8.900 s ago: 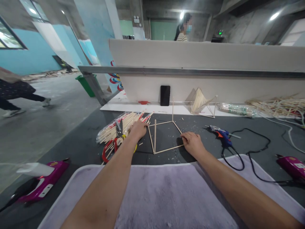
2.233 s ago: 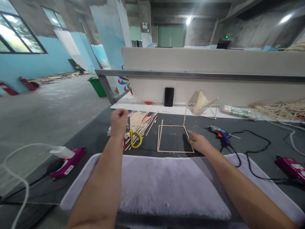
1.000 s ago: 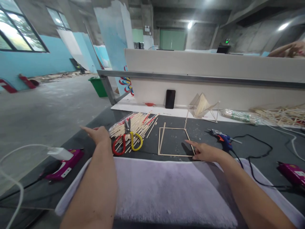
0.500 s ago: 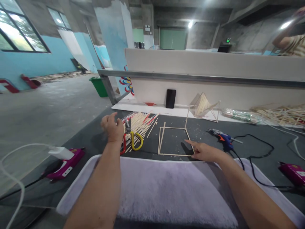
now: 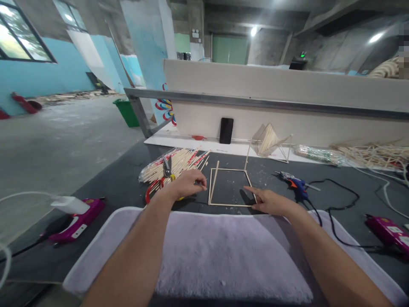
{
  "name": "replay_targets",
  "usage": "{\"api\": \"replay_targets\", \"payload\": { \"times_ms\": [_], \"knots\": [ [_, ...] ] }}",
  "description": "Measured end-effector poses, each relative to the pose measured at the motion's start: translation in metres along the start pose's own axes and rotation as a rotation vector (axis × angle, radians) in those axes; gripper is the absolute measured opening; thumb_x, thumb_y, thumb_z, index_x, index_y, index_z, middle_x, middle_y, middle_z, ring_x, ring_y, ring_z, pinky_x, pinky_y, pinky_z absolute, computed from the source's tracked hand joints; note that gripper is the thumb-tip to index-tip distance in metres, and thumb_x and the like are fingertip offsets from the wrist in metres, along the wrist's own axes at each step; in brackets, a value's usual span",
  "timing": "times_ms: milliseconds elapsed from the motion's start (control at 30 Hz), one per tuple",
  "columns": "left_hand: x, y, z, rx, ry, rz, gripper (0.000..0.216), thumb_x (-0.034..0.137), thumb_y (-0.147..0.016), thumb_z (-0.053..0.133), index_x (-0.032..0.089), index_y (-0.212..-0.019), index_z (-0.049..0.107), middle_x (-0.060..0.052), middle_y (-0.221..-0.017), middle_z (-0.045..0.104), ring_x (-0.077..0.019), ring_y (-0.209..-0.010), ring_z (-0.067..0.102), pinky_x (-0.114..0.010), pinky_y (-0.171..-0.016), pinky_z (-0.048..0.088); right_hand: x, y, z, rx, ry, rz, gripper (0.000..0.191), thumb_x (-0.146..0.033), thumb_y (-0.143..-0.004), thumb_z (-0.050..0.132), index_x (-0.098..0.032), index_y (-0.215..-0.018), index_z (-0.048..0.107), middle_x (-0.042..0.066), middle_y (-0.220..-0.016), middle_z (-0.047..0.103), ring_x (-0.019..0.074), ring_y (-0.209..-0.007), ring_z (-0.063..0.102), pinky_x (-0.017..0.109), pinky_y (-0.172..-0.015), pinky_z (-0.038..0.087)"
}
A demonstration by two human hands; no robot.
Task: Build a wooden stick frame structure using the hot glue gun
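My left hand (image 5: 191,182) hangs just left of a square frame of thin wooden sticks (image 5: 230,205), its fingers curled in and nothing visible in them. Below it lie scissors (image 5: 167,167) with red and yellow handles, partly hidden by the hand. My right hand (image 5: 270,202) is at the frame's near right corner, forefinger stretched over the right side and thumb by the corner, touching it. One stick (image 5: 216,181) leans at the frame's left side, and another stick (image 5: 247,157) rises from the far right corner.
Loose sticks (image 5: 183,160) lie behind the scissors. A glue gun (image 5: 297,186) with a black cord rests at right. A stick model (image 5: 270,140) and phone (image 5: 226,130) stand at the back. Purple power strips (image 5: 75,221) flank the lilac mat (image 5: 223,251).
My left hand has moved right, from left of the scissors to beside the frame, and its fingers have curled in. My right hand stays at the frame's corner. The view has shifted slightly.
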State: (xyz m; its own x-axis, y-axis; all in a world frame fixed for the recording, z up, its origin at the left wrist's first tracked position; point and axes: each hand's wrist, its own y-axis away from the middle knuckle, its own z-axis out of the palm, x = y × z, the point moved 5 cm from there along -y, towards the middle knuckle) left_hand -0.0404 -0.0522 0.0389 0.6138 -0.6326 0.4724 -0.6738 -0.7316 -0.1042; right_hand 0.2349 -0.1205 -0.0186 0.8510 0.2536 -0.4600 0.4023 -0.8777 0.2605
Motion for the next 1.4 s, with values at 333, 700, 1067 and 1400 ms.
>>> {"api": "replay_targets", "payload": {
  "times_ms": [333,700,1067,1400],
  "knots": [
    [0.02,0.005,0.031,-0.308,0.075,-0.04,0.029,0.036,-0.061,0.066,0.022,-0.086,0.065,0.003,-0.092,0.059,-0.0122,-0.078,0.051,-0.022,-0.068,0.036,-0.001,-0.002,0.0,0.023,0.038,0.018,0.068,-0.029,-0.078,0.053,-0.026,-0.14,0.027,-0.001,-0.068,0.06,0.0131,-0.06,0.05,0.022,-0.055,0.032],
    [0.018,-0.004,0.051,-0.298,0.021,0.02,0.01,0.027,-0.068,0.058,0.019,-0.065,0.063,0.003,-0.078,0.062,-0.0114,-0.076,0.054,-0.022,-0.074,0.035,0.003,-0.005,0.003,0.041,-0.047,0.029,0.052,-0.027,-0.076,0.055,-0.022,-0.126,0.043,-0.002,-0.068,0.059,0.0116,-0.058,0.051,0.021,-0.052,0.031],
    [-0.072,0.054,-0.072,0.967,1.275,0.135,0.022,0.039,-0.077,0.054,0.023,-0.092,0.054,0.003,-0.072,0.048,-0.007,-0.064,0.046,-0.022,-0.066,0.04,0.012,-0.006,0.008,-0.013,-0.173,-0.008,0.049,-0.034,-0.079,0.052,-0.019,-0.124,0.04,-0.004,-0.063,0.056,0.0112,-0.054,0.048,0.021,-0.049,0.029],
    [-0.131,0.062,-0.041,1.465,1.842,-0.209,0.022,0.042,-0.084,0.041,0.021,-0.08,0.043,-0.002,-0.081,0.049,-0.0084,-0.061,0.049,-0.023,-0.056,0.046,0.008,-0.006,0.005,-0.024,-0.226,0.007,0.056,-0.03,-0.077,0.054,-0.02,-0.129,0.037,-0.004,-0.064,0.056,0.01,-0.054,0.047,0.02,-0.049,0.03]
  ]
}}
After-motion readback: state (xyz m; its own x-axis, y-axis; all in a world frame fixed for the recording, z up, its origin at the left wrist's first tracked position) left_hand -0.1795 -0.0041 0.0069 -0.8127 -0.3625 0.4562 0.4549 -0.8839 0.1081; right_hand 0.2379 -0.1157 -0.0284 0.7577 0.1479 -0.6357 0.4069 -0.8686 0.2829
